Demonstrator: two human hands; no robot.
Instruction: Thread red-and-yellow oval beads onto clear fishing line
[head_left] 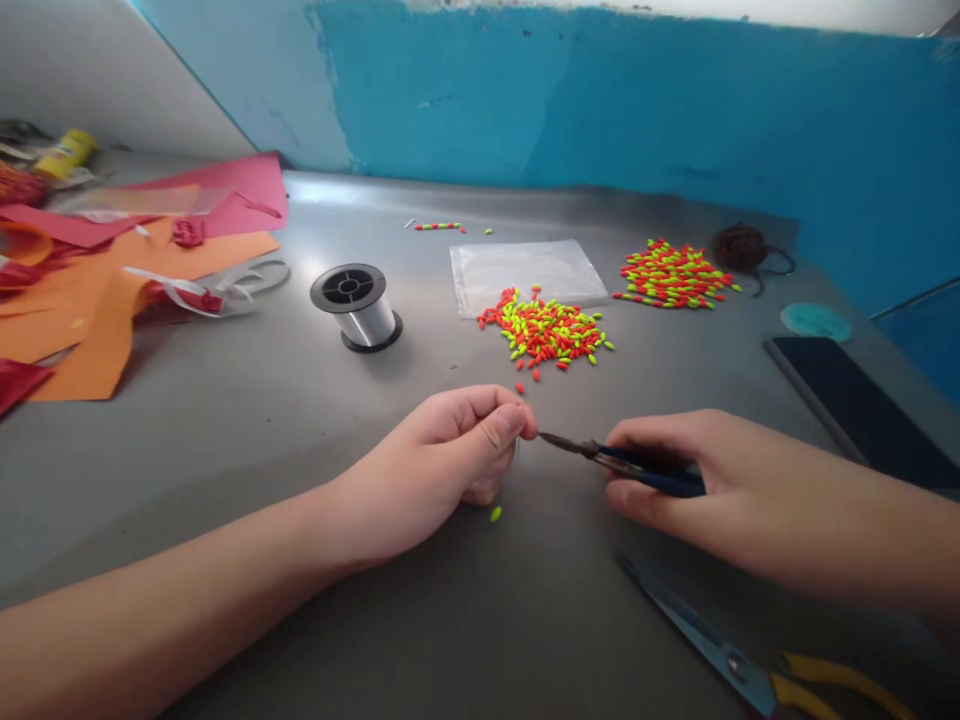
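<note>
My left hand (472, 440) is closed in a pinch near the middle of the table; whatever sits between thumb and forefinger is too small to make out. A faint clear thread seems to show just below the fingertips. In my right hand (675, 460) are needle-nose pliers (592, 449) with dark blue handles, their tips almost touching the left fingertips. One yellow-green bead (496, 513) lies below the left hand. Beyond the hands is a loose pile of red and yellow-green beads (551, 332), partly beside a clear plastic bag (529, 268).
A spool of clear line (365, 320) stands at left. Further right are a second heap of beads (675, 275), dark yarn (741, 245), a teal disc (816, 321) and a phone (862, 410). Yellow-handled scissors (731, 660) lie in front. Orange paper (97, 330) covers the left side.
</note>
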